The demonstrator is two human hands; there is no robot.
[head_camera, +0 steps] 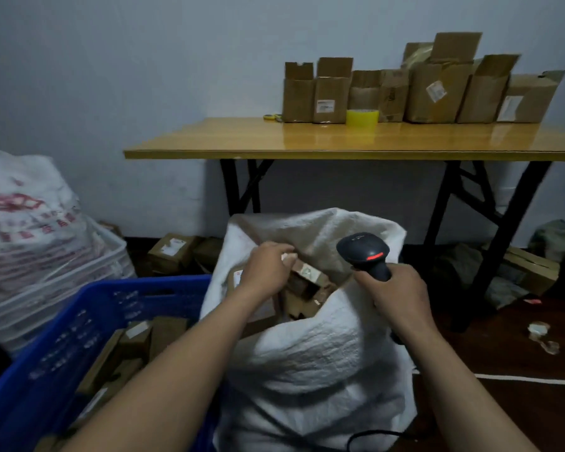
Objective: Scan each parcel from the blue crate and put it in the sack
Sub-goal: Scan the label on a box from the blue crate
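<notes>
Left hand point(268, 269): fingers pinching a small cardboard parcel point(302, 270) inside the white sack point(323, 347)'s mouth.
Right hand point(397, 295): clasping the barcode scanner point(364, 252).
Surroundings: blue crate point(88, 321) touching the sack; table point(340, 141) standing behind.

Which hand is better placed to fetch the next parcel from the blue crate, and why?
Left. The left hand at the sack mouth borders the blue crate; the right hand holds the scanner.

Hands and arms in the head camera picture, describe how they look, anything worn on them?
Both forearms are bare as far as the frame shows: no sleeves, gloves, watch or bands in view. The left hand and right hand carry no visible rings. Both arms enter from the bottom edge, so anything worn above the elbow is out of view.
</notes>
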